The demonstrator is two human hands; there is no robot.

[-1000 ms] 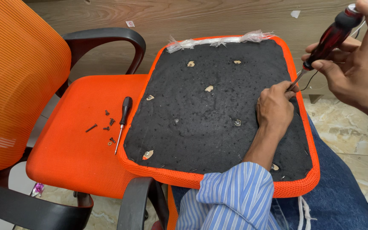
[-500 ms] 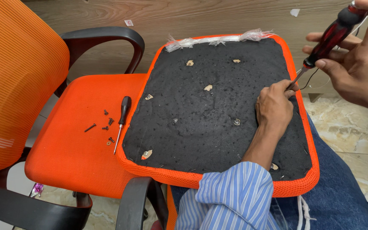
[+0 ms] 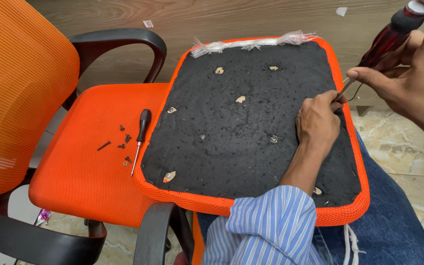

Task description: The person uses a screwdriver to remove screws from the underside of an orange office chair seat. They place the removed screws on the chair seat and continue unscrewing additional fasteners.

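Basically mid-job — seat pad lies upside down on the lap, right of the chair. Left hand pinches something at its right edge; right hand grips a red screwdriver, tip there. Loose screws already out — edge work left.

My left sleeve was blue with white stripes, my jeans dark blue. The seat pad across my lap was black, edged in orange mesh. My screwdriver had a dark red, translucent handle. The chair beside me was orange with black armrests.
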